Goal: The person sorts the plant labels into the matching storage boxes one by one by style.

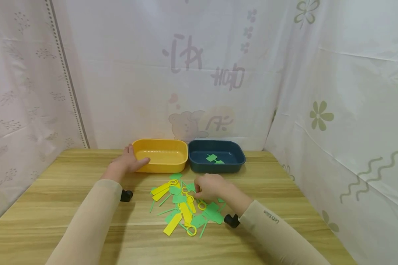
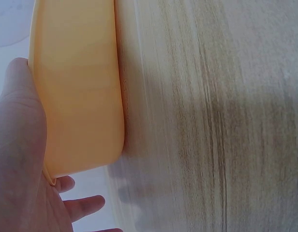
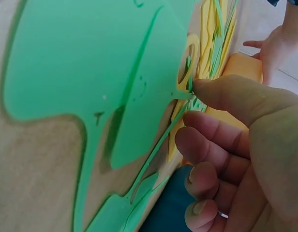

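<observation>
My left hand (image 1: 126, 162) rests at the left end of a yellow plastic tub (image 1: 162, 168), thumb over its rim and the other fingers spread outside. Over a mixed pile of flat plastic tags, my right hand (image 1: 211, 186) bends down with loosely curled fingers. Thumb and index finger are close to the thin neck of a green tag (image 3: 144, 92) in the right wrist view, with a gap between their tips. Around it lie several green tags (image 1: 212, 213) with thin tails and yellow tags (image 1: 173, 223) with ring ends. Part of the pile is hidden by the right hand.
A dark blue tub (image 1: 215, 168) stands against the yellow tub's right side, with a few green tags (image 1: 212, 158) inside. Both stand near the back of the wooden table (image 1: 36, 217). Printed white curtains (image 1: 119, 73) hang behind and at both sides.
</observation>
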`<state>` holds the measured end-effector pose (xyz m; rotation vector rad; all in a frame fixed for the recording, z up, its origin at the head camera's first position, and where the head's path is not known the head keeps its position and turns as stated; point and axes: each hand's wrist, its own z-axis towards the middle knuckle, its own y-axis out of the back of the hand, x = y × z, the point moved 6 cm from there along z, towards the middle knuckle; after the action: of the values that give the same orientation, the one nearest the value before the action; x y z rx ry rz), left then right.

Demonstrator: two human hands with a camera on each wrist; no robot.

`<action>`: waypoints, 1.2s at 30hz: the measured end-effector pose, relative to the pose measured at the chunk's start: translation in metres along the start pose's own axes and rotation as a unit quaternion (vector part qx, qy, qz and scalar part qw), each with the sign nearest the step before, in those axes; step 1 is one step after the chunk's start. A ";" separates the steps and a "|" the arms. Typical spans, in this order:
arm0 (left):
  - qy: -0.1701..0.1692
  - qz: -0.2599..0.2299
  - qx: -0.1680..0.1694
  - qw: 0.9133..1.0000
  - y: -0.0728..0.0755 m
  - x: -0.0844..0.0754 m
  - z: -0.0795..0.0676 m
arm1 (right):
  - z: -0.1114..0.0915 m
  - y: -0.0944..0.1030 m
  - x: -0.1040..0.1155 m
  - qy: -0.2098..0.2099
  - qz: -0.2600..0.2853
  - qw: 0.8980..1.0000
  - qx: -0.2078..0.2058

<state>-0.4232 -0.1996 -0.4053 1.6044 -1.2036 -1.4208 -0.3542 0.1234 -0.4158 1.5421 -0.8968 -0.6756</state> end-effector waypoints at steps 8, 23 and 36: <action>-0.001 -0.006 -0.005 1.000 0.002 -0.002 -0.001 | 0.001 0.000 0.005 0.007 -0.006 1.000 0.009; 0.003 -0.005 -0.010 1.000 0.004 -0.003 -0.004 | 0.000 0.005 0.007 0.018 0.015 1.000 -0.006; 0.006 -0.009 0.002 1.000 0.003 -0.001 -0.001 | -0.004 0.032 -0.001 0.017 0.031 0.998 -0.047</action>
<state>-0.4224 -0.2002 -0.4022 1.6282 -1.1894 -1.4175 -0.3567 0.1251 -0.3838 1.4323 -0.8715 -0.6360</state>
